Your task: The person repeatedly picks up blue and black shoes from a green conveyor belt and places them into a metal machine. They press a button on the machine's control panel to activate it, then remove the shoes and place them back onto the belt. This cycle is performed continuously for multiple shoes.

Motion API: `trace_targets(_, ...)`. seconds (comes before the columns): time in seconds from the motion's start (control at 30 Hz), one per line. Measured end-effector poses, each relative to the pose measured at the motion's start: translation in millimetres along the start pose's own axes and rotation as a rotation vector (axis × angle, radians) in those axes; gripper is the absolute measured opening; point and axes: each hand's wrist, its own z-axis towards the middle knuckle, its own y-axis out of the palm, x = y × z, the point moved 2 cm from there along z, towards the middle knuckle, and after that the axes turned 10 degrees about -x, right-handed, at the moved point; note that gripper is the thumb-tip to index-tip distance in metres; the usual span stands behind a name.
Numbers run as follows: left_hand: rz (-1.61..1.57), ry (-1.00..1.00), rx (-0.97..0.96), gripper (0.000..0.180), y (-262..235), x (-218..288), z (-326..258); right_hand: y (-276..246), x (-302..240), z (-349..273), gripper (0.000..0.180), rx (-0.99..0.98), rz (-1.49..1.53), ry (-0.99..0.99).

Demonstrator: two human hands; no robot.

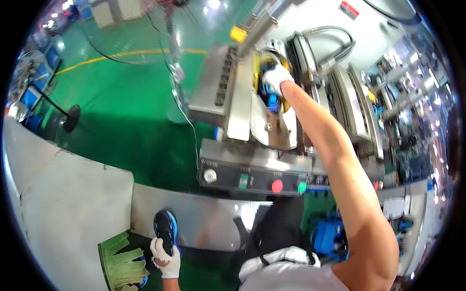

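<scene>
My left hand (166, 259), in a white glove, is closed on the heel end of a black shoe (166, 228) with a blue sole edge, low at the left by the metal shelf. My right hand (277, 77), also in a white glove, reaches far into the metal machine (238, 92). It is wrapped round a blue and black shoe (272, 99), which lies among yellow parts in the machine's bay. Blur smears that hand's fingers, and the glove hides part of this shoe.
A control panel with a red button (277, 186) and a green button (302, 187) crosses the machine's front. Below it runs a metal shelf (204, 218). Green tape strips (121, 264) hang at lower left. Blue items (330, 237) lie at right. A fan (131, 43) stands beyond.
</scene>
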Motion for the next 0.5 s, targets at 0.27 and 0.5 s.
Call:
trace_targets(0.27, -0.064, -0.187, 0.061, 0.059, 1, 31, 21, 8, -15, -11, 0.049, 0.044, 0.169, 0.14)
trace_targets(0.5, -0.178, -0.145, 0.044, 0.077, 16, 69, 39, -21, -25, -138, 0.067, -0.006, 0.38, -0.047)
